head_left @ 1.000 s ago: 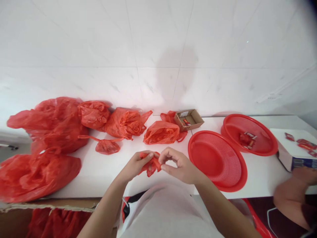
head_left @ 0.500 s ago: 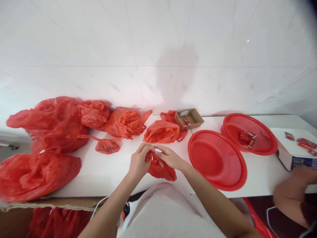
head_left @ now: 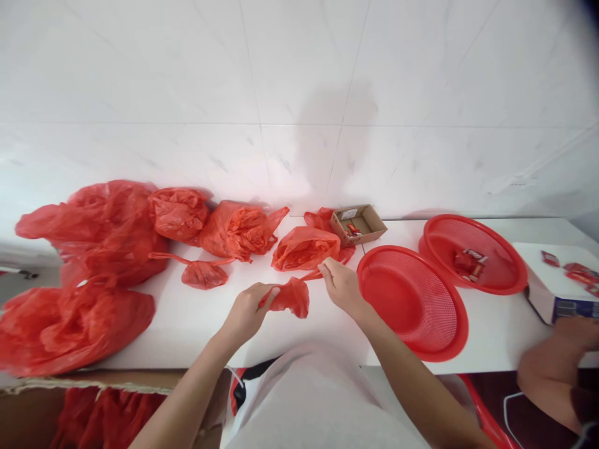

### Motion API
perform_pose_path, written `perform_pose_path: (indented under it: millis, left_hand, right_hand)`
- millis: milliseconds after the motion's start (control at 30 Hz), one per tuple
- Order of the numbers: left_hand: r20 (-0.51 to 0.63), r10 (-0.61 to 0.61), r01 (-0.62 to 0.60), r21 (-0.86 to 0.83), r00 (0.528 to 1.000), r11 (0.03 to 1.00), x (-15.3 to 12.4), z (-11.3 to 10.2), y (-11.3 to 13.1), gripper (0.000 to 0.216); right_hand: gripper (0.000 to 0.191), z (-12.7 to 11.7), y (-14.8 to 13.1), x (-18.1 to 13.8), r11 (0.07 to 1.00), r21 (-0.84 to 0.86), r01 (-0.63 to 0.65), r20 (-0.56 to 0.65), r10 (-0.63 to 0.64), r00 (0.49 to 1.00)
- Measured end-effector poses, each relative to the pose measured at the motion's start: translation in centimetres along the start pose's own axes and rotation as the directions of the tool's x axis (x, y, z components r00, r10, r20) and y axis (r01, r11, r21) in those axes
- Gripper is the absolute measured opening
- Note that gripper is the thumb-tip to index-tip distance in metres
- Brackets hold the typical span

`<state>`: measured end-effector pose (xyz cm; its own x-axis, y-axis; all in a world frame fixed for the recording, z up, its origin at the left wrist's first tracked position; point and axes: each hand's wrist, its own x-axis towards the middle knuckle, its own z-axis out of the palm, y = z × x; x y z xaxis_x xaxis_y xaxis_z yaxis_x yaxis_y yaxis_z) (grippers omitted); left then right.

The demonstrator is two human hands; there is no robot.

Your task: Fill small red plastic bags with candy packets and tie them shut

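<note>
Between my two hands a small red plastic bag [head_left: 292, 299] is stretched just above the white table [head_left: 196, 324]. My left hand [head_left: 250, 312] is closed on the gathered left end of it. With its fingers pinched, my right hand [head_left: 339, 284] pulls a thin strip of the bag out to the right. Behind my hands lies an open red bag [head_left: 304, 248] with its mouth gaping. To the left of them rests a small knotted red bag [head_left: 204, 275] with long tails.
Large stuffed red bags [head_left: 112, 231] fill the left side. A small cardboard box [head_left: 360, 226] with a few red packets stands by the wall. Red basins [head_left: 367, 312] are on the right, one holding packets. Beyond them, a co-worker's hand [head_left: 578, 330] is beside a scale [head_left: 538, 268] with red packets.
My hands were close together over the bag, and now they are apart. The left has moved left and the right has moved right and up, drawing the bag out sideways between them.
</note>
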<state>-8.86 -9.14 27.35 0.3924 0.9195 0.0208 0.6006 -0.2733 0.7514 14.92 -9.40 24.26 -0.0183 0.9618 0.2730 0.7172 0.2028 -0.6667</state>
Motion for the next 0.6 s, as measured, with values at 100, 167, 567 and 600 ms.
perform_pose_path:
  millis: [100,167,567,600]
  left_hand:
    - [-0.013,-0.066,0.066,-0.055,0.998,0.996,-1.3,-0.8,-1.4,0.035]
    - [-0.003,-0.123,0.122,-0.138,0.992,0.983,-2.3,-1.2,-2.2,0.035]
    - [0.133,-0.051,0.074,-0.181,0.99,0.981,-3.3,-1.8,-2.1,0.037]
    - [0.126,-0.011,0.036,-0.197,0.992,0.98,-3.1,-1.3,-1.9,0.035]
  right_hand:
    - [0.033,-0.3,3.2,0.4,0.983,-0.175,-0.048,-0.021,0.045,0.999]
    - [0.034,-0.6,4.9,0.4,0.97,-0.219,-0.105,-0.028,0.102,0.994]
    - [0.035,-2.2,-0.2,-0.5,0.865,0.451,-0.218,0.151,0.167,0.974]
    - [0.034,-2.1,-1.1,-0.4,0.846,0.491,-0.208,0.177,0.137,0.975]
